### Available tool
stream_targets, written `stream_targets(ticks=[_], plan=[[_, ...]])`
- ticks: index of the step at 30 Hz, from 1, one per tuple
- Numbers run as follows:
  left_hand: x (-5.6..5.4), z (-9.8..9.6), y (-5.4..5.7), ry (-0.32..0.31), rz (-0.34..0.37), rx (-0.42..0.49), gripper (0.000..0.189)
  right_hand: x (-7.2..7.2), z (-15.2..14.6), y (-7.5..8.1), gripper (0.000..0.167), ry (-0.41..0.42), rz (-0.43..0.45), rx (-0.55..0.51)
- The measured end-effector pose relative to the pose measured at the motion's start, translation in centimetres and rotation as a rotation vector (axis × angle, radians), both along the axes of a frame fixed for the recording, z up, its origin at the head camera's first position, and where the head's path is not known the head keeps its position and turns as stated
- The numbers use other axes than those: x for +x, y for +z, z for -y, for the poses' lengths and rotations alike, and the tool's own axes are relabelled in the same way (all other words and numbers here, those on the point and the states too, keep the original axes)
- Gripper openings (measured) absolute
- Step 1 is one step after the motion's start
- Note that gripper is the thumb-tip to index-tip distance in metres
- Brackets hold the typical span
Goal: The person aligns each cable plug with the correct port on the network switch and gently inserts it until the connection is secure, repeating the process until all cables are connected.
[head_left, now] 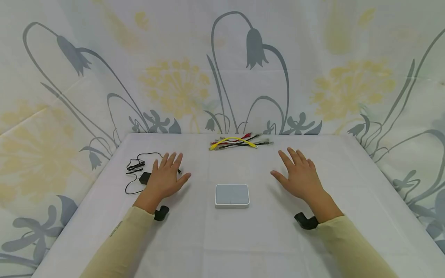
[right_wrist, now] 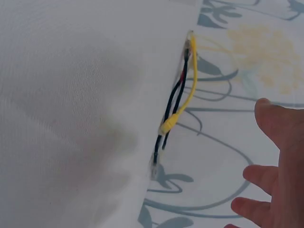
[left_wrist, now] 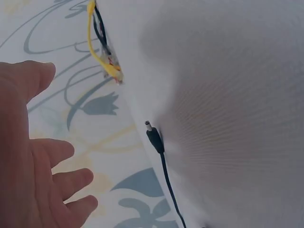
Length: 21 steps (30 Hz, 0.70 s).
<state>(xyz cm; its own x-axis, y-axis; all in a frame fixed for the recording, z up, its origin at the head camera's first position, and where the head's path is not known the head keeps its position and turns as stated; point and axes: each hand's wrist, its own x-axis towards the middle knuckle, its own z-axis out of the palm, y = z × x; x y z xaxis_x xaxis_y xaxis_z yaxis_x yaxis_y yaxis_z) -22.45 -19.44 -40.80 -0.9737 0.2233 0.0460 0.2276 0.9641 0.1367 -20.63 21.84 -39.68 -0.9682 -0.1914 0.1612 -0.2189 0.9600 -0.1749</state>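
On the white table lies a small white box-shaped device with a grey top (head_left: pixel 232 195), between the two hands. My left hand (head_left: pixel 165 177) is spread palm down above the table and holds nothing. Beneath and beside it is a black power adapter (head_left: pixel 144 178) with a thin coiled cord; its barrel plug (left_wrist: pixel 154 137) shows in the left wrist view. My right hand (head_left: pixel 298 173) is also spread, fingers extended, to the right of the device, with nothing in it. Both hands appear to hover, casting shadows on the cloth.
Several short network cables (head_left: pixel 240 142), yellow, black, red and white, lie in a bunch at the table's far edge. A flower-patterned curtain (head_left: pixel 229 77) rises behind and along both sides. The tabletop has a white cloth (head_left: pixel 257 239) over it.
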Motion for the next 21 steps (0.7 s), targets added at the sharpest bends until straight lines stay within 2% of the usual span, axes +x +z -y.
stream_targets(ticks=[12,21], plan=[[-0.1,0.3,-0.2,-0.06,-0.023,0.018,0.069,0.1,2.4,-0.8,0.074,0.057,-0.008,-0.016],[-0.5,0.6,-0.8,-0.057,0.007,0.006,0.066,0.3,4.4,-1.3,0.074,0.111,0.012,-0.032]])
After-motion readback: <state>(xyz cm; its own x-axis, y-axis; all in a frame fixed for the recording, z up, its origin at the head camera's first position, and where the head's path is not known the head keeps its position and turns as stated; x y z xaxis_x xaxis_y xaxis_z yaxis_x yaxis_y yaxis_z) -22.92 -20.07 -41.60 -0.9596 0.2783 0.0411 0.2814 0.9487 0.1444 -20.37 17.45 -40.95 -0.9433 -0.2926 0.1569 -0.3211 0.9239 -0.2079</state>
